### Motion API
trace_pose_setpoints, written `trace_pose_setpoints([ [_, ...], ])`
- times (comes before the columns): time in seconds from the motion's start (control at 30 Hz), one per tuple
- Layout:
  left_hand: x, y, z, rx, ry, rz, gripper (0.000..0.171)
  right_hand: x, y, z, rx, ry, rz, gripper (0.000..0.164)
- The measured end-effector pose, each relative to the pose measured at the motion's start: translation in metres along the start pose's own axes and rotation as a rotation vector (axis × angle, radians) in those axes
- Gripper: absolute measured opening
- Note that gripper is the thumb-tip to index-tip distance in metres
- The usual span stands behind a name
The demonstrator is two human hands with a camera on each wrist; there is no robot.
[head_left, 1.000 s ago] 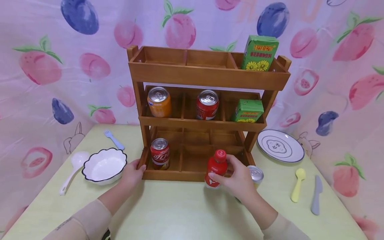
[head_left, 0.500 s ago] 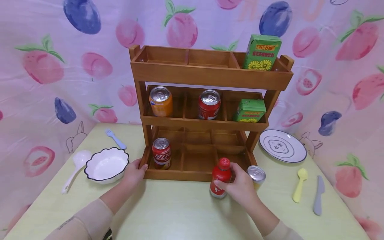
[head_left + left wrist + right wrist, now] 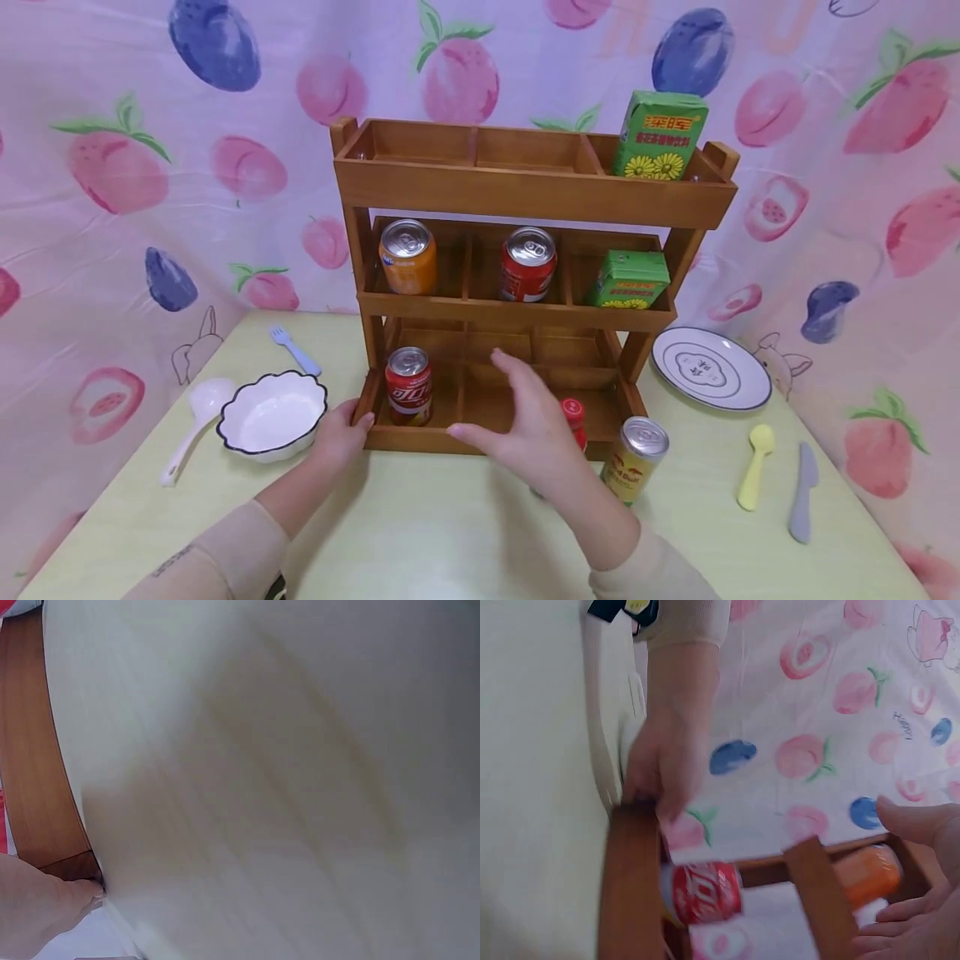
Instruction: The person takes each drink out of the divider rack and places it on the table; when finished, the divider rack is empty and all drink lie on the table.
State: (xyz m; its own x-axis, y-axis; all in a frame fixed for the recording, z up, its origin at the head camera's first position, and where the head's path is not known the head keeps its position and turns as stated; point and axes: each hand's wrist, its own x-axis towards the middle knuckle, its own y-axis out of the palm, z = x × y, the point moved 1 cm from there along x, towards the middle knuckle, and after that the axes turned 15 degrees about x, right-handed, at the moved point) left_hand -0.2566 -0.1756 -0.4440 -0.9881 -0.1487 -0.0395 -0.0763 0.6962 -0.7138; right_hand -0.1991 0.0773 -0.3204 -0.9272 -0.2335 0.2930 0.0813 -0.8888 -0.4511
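Pale-yellow desk (image 3: 427,533); three-tier brown wooden rack (image 3: 532,193), apparently steadied.
Left grip (image 3: 339,437) clasps it; right grip (image 3: 531,435) splayed, empty; next grasp needs closing.

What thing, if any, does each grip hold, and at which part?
The left grip holds the wooden rack by the front left corner of its bottom tier; the right grip holds nothing.

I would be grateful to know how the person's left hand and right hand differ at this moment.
The left hand grips the lower left corner of the wooden rack, while the right hand holds nothing, its thumb and fingers spread apart. In the head view, the left hand is beside the white bowl; the right hand partly hides the red bottle. Both are bare, below light sleeves.
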Motion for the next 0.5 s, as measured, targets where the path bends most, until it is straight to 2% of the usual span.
trace_pose_setpoints([
  [0.1, 0.000, -0.001, 0.001, 0.003, 0.003, -0.008, 0.041, 0.024, 0.031, -0.007, 0.029, 0.069, 0.118, 0.091],
  [0.17, 0.001, -0.001, 0.001, 0.001, 0.002, -0.007, 0.041, 0.041, 0.048, -0.018, 0.052, 0.103, 0.150, 0.092],
  [0.3, 0.001, -0.001, 0.001, 0.011, 0.008, -0.011, 0.041, 0.069, 0.075, -0.044, 0.110, 0.174, 0.117, 0.095],
  [0.5, 0.000, 0.001, 0.000, 0.016, 0.003, -0.008, 0.042, 0.090, 0.103, -0.072, 0.156, 0.210, 0.099, 0.090],
])
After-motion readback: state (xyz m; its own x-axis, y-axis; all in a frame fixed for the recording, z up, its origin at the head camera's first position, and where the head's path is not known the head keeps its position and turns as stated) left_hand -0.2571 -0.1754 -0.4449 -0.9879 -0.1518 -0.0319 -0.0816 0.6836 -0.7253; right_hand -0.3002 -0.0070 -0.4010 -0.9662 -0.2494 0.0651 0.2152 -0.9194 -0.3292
